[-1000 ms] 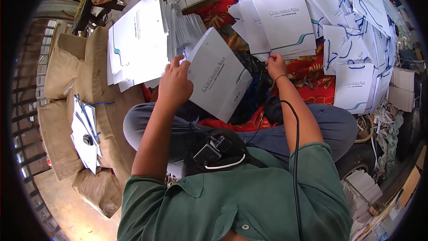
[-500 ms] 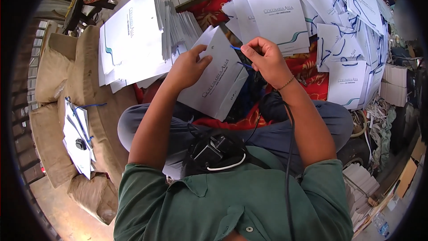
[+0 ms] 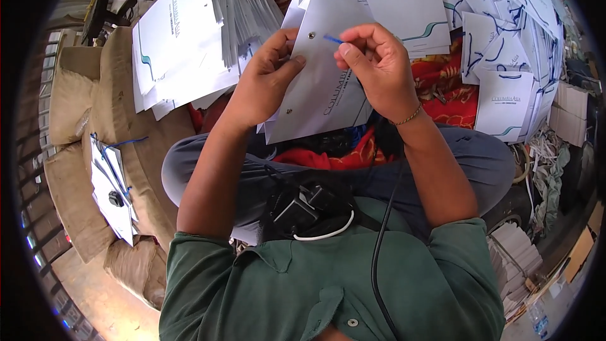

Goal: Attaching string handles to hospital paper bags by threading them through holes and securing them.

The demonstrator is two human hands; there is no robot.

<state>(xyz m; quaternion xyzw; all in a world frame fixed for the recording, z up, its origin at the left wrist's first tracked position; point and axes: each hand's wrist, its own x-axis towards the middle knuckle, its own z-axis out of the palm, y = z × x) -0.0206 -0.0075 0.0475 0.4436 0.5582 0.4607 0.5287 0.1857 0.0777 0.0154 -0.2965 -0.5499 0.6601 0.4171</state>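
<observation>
Over the lap, the left hand point(image 3: 268, 82) grips a flat white paper bag point(image 3: 322, 98) while the right hand point(image 3: 372, 66) pinches a blue cord point(image 3: 332, 39) near its eyelet point(image 3: 311, 35). If the cord tip frays or the bag sags, it may miss the hole.

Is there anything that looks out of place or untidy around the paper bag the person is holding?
Nothing looks damaged. The white paper bag sits flat between the left hand and right hand, which pinches a blue cord. Only the finished bags on the right lie loose and overlapping, unlike the neat stack on the left.

white paper bag point(image 3: 322, 82) held centre | white bag stacks: left point(image 3: 189, 44), top right point(image 3: 505, 44) | teal-swirl print
</observation>
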